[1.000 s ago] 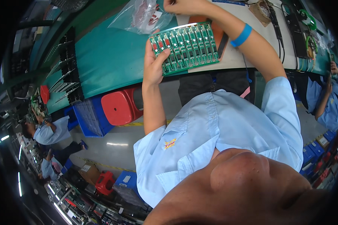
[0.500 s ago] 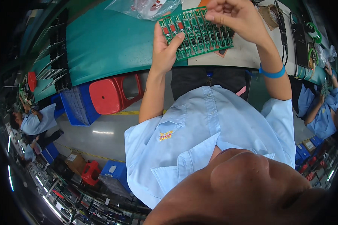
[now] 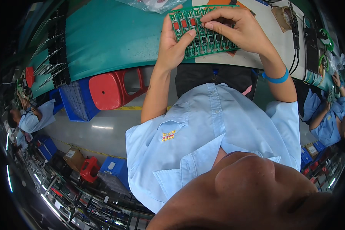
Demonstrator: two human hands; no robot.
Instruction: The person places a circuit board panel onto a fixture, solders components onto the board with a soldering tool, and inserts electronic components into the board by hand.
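A green circuit board panel [image 3: 205,43] with rows of identical small boards is held up above the workbench. My left hand [image 3: 174,49] is closed on its left end, thumb on the front and fingers behind. Red components [image 3: 184,25] show on several of the strips nearest that hand; the strips farther right carry black parts but no red ones. My right hand [image 3: 239,30] is over the upper middle of the panel, thumb and forefinger pinched close to its surface. Whatever is in that pinch is too small or hidden to make out.
A clear plastic bag [image 3: 153,4] lies at the bench's far edge. An orange sheet [image 3: 239,4] sits behind the panel, and dark cables [image 3: 296,42] run at the right. Left of me stand a red stool [image 3: 103,92] and a blue crate [image 3: 74,101]. Co-workers sit at both sides.
My right hand has come down and left, from above the panel's right part to its upper middle. The panel and my left hand have shifted slightly right in view.
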